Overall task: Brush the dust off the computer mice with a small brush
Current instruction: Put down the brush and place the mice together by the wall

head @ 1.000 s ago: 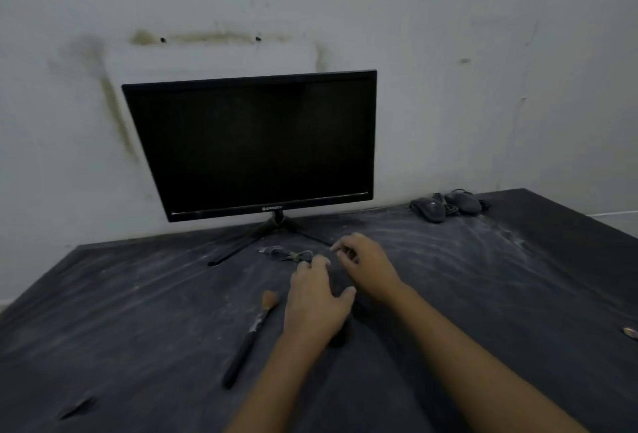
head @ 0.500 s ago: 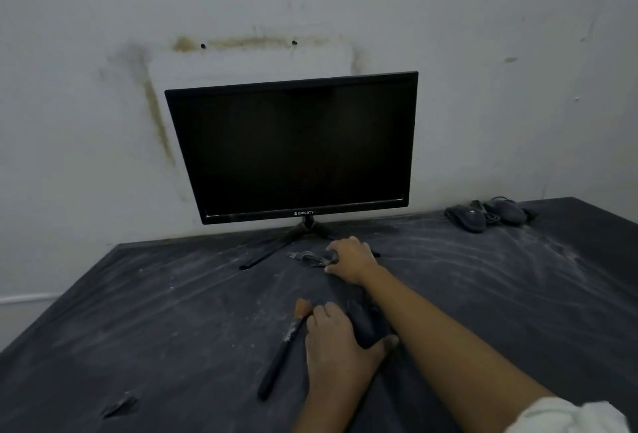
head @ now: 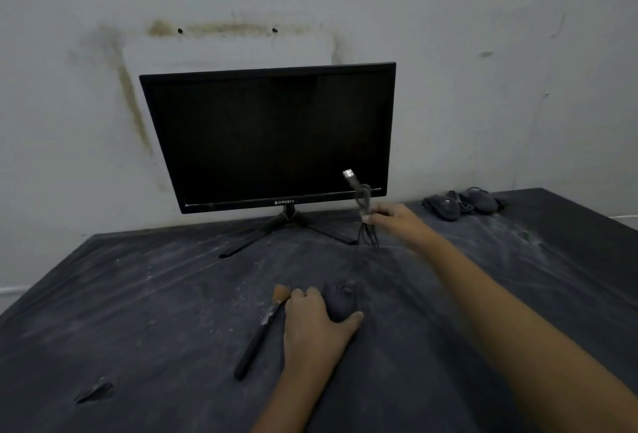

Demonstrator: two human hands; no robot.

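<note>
A dark computer mouse point(head: 340, 299) lies on the dusty black table point(head: 145, 294). My left hand point(head: 316, 324) rests beside it, thumb against its near side, fingers on its left. A small brush point(head: 262, 329) with tan bristles and a black handle lies on the table just left of that hand. My right hand point(head: 397, 220) pinches the mouse's bundled cable point(head: 364, 211) and holds it lifted above the table, its USB plug point(head: 350, 177) pointing up. Two more dark mice point(head: 461, 205) sit at the back right by the wall.
A black monitor point(head: 272, 136) on a thin tripod stand point(head: 286, 225) stands at the back against the stained wall. A small dent or tear point(head: 95, 393) marks the table cover at the near left. White dust streaks cover the table.
My right hand has picked up the cable bundle from in front of the monitor stand and raised it to the right. My left hand has uncovered the mouse, staying beside it.
</note>
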